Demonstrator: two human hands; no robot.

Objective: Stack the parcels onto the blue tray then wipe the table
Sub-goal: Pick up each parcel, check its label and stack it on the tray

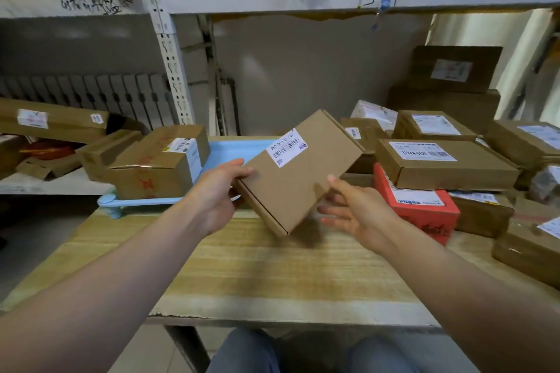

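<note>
A flat brown parcel (303,174) with a white barcode label is tilted in the air above the wooden table (257,266). My left hand (218,194) grips its left edge. My right hand (357,209) is at its right edge, thumb against the side and fingers spread beneath it. The light blue tray (224,151) lies at the table's back left. One brown carton (160,160) with red print stands on the tray's left part.
Several parcels are piled on the right of the table: a red box (421,209), flat brown boxes (445,163) and more behind. A metal shelf (169,48) with further cartons stands to the left and above. My knees (303,351) show below the table's front edge.
</note>
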